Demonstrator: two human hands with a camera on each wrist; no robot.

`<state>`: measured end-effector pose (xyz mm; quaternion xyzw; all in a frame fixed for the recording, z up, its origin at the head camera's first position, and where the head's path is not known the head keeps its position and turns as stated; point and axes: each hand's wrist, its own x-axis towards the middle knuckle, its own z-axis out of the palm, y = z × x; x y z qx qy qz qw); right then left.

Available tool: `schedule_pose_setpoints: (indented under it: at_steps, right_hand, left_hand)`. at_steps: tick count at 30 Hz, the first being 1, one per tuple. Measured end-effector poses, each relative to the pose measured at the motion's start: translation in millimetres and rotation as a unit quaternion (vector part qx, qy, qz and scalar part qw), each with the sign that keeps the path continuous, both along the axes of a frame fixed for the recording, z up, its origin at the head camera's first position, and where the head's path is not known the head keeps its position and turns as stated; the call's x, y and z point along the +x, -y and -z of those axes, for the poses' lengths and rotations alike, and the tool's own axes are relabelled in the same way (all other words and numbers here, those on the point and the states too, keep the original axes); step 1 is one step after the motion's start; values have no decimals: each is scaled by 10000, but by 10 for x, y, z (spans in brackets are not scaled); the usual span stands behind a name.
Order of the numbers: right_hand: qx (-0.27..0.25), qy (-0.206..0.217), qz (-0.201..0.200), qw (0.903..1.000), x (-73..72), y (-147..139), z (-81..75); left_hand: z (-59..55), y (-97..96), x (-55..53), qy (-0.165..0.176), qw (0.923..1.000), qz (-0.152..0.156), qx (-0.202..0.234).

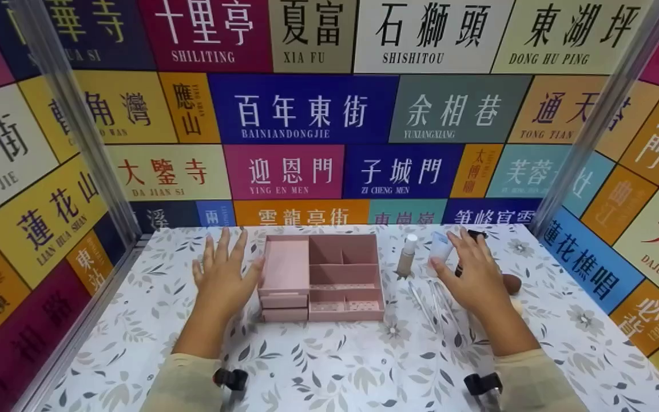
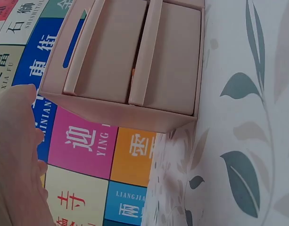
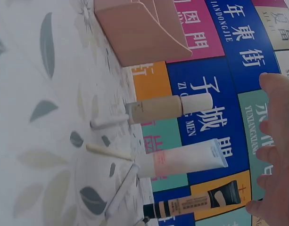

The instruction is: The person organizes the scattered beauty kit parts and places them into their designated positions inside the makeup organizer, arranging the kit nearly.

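Observation:
A pink desktop organizer point(image 1: 344, 249) with open compartments and two small drawers point(image 2: 170, 56) stands mid-table. My left hand point(image 1: 221, 283) has its fingers spread at the organizer's left side, thumb right by the edge, holding nothing. To the right my right hand point(image 1: 472, 277) is spread above a group of cosmetics, also holding nothing. Nearby stand a beige liquid bottle with a white cap point(image 1: 407, 257) and a pale squeeze tube point(image 3: 186, 157). A beige tube with a black cap point(image 3: 189, 204) shows in the right wrist view, but is mostly behind my hand in the head view.
Several slim pale sticks point(image 1: 435, 306) lie on the table in front of the bottle and tube. A brown rounded thing point(image 1: 511, 284) is partly hidden behind the right hand. Colourful sign-covered panels point(image 1: 306, 109) enclose the patterned tabletop point(image 1: 329, 366) at the back and sides.

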<state>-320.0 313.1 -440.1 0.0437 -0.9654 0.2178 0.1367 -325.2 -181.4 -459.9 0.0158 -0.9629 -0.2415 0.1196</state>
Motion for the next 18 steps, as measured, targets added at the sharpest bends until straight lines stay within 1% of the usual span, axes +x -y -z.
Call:
schedule_pose_setpoints:
  at_steps: [5, 8, 11, 14, 16, 18]
  right_hand:
    - [-275, 179, 4, 9995, 30, -112, 9]
    - [-510, 225, -60, 9984, 53, -187, 28]
    - [-648, 288, -42, 9975, 78, -264, 53]
    - [-729, 489, 82, 9961, 105, -332, 75]
    - [-766, 661, 192, 9947, 120, -371, 90]
    - [-865, 794, 287, 9927, 127, -401, 104]
  left_hand:
    - [23, 19, -19, 238, 9985, 268, 420]
    - [68, 43, -31, 360, 9961, 387, 711]
    - [121, 78, -45, 441, 9929, 486, 997]
    - [161, 109, -55, 654, 9855, 736, 1381]
    - [187, 130, -65, 803, 9770, 984, 1716]
    - [209, 146, -71, 920, 9665, 1239, 2052]
